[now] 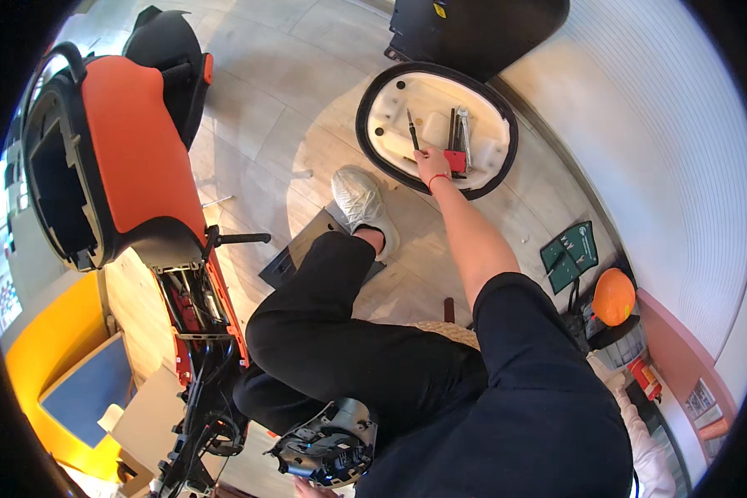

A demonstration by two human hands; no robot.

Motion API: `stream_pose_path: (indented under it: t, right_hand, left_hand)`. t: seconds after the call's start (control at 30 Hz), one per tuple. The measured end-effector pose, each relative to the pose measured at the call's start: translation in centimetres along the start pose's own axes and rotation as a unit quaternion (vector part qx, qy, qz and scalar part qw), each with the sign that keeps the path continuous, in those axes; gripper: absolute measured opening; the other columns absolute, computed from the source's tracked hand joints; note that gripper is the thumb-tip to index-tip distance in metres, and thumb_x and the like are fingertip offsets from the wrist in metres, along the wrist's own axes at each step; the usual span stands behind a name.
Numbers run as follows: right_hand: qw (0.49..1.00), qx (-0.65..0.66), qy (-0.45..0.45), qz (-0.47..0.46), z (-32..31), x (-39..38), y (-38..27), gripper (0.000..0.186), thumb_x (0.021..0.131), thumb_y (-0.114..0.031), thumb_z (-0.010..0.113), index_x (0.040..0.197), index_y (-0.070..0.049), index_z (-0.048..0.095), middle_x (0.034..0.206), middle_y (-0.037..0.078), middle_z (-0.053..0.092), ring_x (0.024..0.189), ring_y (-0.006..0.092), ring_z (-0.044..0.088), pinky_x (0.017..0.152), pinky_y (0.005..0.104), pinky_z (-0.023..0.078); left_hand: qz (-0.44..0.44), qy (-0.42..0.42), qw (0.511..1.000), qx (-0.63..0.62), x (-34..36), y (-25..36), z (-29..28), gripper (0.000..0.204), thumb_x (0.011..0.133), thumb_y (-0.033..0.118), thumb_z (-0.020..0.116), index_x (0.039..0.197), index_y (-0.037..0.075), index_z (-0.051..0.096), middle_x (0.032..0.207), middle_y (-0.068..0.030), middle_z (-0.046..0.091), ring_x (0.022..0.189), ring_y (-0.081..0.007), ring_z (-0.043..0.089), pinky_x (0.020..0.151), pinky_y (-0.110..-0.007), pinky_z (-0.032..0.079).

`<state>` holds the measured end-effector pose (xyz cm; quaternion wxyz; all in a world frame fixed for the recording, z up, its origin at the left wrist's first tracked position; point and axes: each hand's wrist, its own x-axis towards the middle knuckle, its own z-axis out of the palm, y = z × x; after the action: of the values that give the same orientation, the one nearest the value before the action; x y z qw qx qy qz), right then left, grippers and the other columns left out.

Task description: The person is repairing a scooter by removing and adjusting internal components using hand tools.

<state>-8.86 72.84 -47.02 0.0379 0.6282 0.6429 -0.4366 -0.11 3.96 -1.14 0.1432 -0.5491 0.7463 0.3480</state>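
Note:
My right hand (433,164), with a red string on its wrist, reaches over an upturned scooter seat (367,124) with a pale underside and a dark rim. Its fingers close on the lower end of a slim black screwdriver-like tool (412,126). Beside them in the seat lie a red piece (455,159), a silver wrench (465,137) and dark slim tools (454,124). At the lower edge, my left hand (309,488) grips a round black housing (330,444) from below, by my lap; most of that hand is hidden.
A partly stripped orange scooter (137,141) stands at the left, its frame and cables (192,332) exposed. A dark panel (295,257) lies by my shoe (361,203). At the right are a green mat (571,256) and an orange helmet (613,297); another person's sleeve (646,448) shows lower right.

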Motion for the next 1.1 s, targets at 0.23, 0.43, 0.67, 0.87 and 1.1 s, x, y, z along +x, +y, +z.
stream_pose_path:
  t: [0.23, 0.43, 0.67, 0.87, 1.1]
  right_hand:
    - [0.999, -0.045, -0.016, 0.021, 0.3, 0.1, -0.5, 0.039, 0.092, -0.041, 0.060, 0.115, -0.010, 0.067, 0.114, 0.016, 0.070, 0.108, 0.0337, 0.066, 0.093, 0.0438, 0.052]
    - [0.999, -0.022, 0.035, 0.008, 0.7, 0.2, 0.0, 0.043, 0.089, -0.040, 0.066, 0.108, -0.001, 0.065, 0.105, 0.023, 0.070, 0.102, 0.0372, 0.067, 0.091, 0.0444, 0.052]
    - [0.995, -0.001, 0.092, -0.036, 1.5, 0.3, 0.6, 0.035, 0.083, -0.031, 0.069, 0.102, -0.002, 0.067, 0.104, 0.022, 0.068, 0.103, 0.0372, 0.064, 0.091, 0.0449, 0.051]
    - [0.993, -0.023, 0.105, -0.038, 2.1, -0.3, 0.1, 0.030, 0.081, -0.022, 0.069, 0.104, -0.003, 0.067, 0.108, 0.021, 0.066, 0.108, 0.0358, 0.061, 0.094, 0.0440, 0.050]
    - [0.978, 0.009, 0.183, -0.096, 1.3, -1.0, -0.2, 0.029, 0.078, -0.014, 0.068, 0.105, -0.005, 0.067, 0.110, 0.018, 0.064, 0.114, 0.0343, 0.056, 0.101, 0.0451, 0.044]
  left_hand:
    - [-0.023, -0.038, 0.997, -0.063, -2.8, 1.8, 4.6, 0.081, 0.091, 0.057, 0.061, 0.153, 0.019, 0.027, 0.156, -0.0147, 0.033, 0.136, -0.0413, 0.042, 0.101, -0.068, 0.035]
    - [-0.034, -0.049, 0.995, -0.074, -3.5, 2.3, 6.0, 0.076, 0.092, 0.055, 0.060, 0.150, 0.017, 0.030, 0.152, -0.0146, 0.037, 0.133, -0.0399, 0.044, 0.100, -0.065, 0.037]
    - [-0.038, -0.057, 0.994, -0.087, -3.8, 2.3, 6.4, 0.070, 0.093, 0.052, 0.058, 0.146, 0.015, 0.035, 0.148, -0.0146, 0.041, 0.130, -0.0383, 0.047, 0.100, -0.062, 0.040]
    - [-0.036, -0.062, 0.993, -0.095, -4.0, 2.0, 6.5, 0.065, 0.094, 0.050, 0.057, 0.143, 0.012, 0.039, 0.144, -0.0146, 0.045, 0.127, -0.0370, 0.050, 0.099, -0.059, 0.042]
    - [-0.029, -0.070, 0.992, -0.105, -4.0, 1.6, 6.4, 0.060, 0.095, 0.047, 0.056, 0.140, 0.010, 0.043, 0.140, -0.0146, 0.049, 0.123, -0.0354, 0.052, 0.099, -0.055, 0.044]
